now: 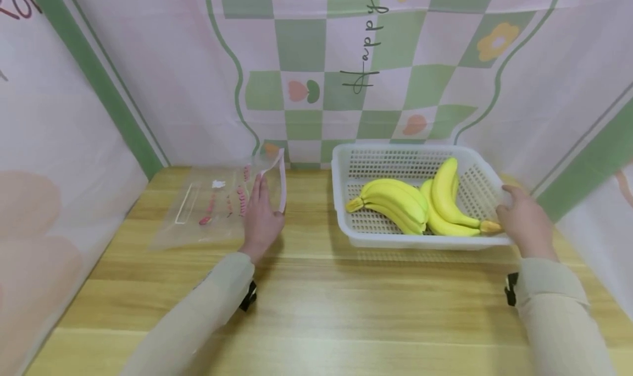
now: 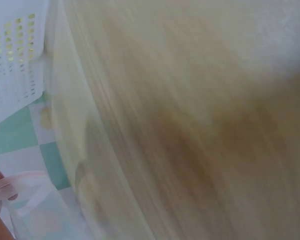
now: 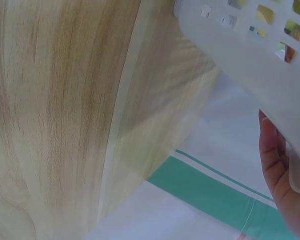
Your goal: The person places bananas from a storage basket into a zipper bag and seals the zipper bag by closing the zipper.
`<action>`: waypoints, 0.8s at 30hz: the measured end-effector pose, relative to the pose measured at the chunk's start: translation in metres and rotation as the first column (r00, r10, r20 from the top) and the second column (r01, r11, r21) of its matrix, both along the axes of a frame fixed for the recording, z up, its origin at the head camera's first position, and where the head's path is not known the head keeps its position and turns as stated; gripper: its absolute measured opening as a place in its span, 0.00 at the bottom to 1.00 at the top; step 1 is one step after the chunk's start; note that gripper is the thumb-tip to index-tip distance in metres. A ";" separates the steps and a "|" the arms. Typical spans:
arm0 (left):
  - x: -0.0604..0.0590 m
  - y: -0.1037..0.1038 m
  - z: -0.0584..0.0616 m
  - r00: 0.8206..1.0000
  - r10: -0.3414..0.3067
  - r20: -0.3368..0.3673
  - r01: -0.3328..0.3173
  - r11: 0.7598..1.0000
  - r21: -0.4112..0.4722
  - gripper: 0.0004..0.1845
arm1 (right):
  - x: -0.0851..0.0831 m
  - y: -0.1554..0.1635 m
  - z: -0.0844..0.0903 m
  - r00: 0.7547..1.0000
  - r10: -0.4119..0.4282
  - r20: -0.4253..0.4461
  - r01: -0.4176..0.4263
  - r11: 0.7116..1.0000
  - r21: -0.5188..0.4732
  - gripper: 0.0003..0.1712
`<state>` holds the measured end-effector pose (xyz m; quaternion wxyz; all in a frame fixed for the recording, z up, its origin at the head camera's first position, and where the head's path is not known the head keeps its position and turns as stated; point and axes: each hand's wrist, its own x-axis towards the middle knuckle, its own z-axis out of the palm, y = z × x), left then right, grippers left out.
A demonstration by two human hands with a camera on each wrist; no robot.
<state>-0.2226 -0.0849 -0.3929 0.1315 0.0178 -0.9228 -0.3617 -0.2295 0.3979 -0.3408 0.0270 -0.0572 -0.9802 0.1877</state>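
Beige sleeves (image 1: 556, 315) reach across the wood-grain table (image 1: 381, 315). The left hand (image 1: 262, 219) has its grip pinching the open edge of a clear, pink-printed bag (image 1: 225, 203) lying on the table. Well apart, the right hand (image 1: 529, 222) grasps the right end of a white basket (image 1: 425, 243), where yellow bananas (image 1: 395, 197) lie. Behind hangs a green-and-white checkered cloth (image 1: 300, 43).

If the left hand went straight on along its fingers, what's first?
Past the clear plastic bag it holds, the left hand would likely meet the patterned cloth behind the table first; the gap's depth is unclear.
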 end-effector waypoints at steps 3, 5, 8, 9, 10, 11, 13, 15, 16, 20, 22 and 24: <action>-0.001 -0.002 0.003 1.000 -0.007 -0.005 0.008 1.000 0.030 0.49 | 0.001 0.001 0.000 1.000 -0.007 -0.004 0.007 1.000 0.004 0.34; -0.001 -0.003 0.004 1.000 -0.012 -0.009 0.012 0.998 0.059 0.50 | 0.001 0.001 -0.001 1.000 -0.016 -0.006 0.016 1.000 0.000 0.34; 0.000 -0.005 0.005 1.000 -0.023 -0.012 0.024 0.995 0.097 0.50 | 0.002 0.000 -0.002 0.999 -0.034 -0.021 0.033 0.999 -0.017 0.35; 0.000 -0.006 0.005 1.000 -0.027 -0.014 0.029 0.994 0.108 0.49 | 0.002 0.000 -0.002 0.999 -0.043 -0.026 0.043 0.999 -0.027 0.35; 0.000 -0.006 0.005 0.999 -0.032 -0.016 0.034 0.993 0.117 0.48 | 0.002 0.000 -0.002 0.998 -0.054 -0.032 0.053 0.998 -0.039 0.36; 0.000 -0.007 0.004 0.999 -0.037 -0.019 0.039 0.992 0.120 0.47 | 0.002 0.000 -0.002 0.997 -0.064 -0.038 0.062 0.997 -0.054 0.36; 0.001 -0.008 0.003 0.999 -0.048 -0.021 0.050 0.991 0.122 0.45 | 0.002 0.000 -0.003 0.995 -0.085 -0.043 0.082 0.994 -0.078 0.38; 0.002 -0.009 0.002 0.998 -0.056 -0.020 0.058 0.991 0.123 0.44 | 0.002 0.000 -0.004 0.993 -0.108 -0.045 0.103 0.989 -0.103 0.39; 0.002 -0.009 0.002 0.998 -0.059 -0.017 0.061 0.991 0.123 0.44 | 0.001 0.000 -0.004 0.992 -0.118 -0.046 0.112 0.987 -0.114 0.39; 0.003 -0.010 0.001 0.997 -0.070 0.015 0.067 0.988 0.136 0.46 | 0.001 0.001 -0.005 0.984 -0.164 -0.068 0.155 0.980 -0.127 0.40; 0.003 -0.010 0.001 0.997 -0.074 0.031 0.069 0.989 0.132 0.48 | 0.001 0.002 -0.005 0.979 -0.185 -0.085 0.172 0.975 -0.143 0.39; 0.003 -0.010 0.001 0.996 -0.077 0.043 0.071 0.990 0.124 0.49 | 0.002 0.002 -0.004 0.974 -0.202 -0.098 0.185 0.970 -0.158 0.39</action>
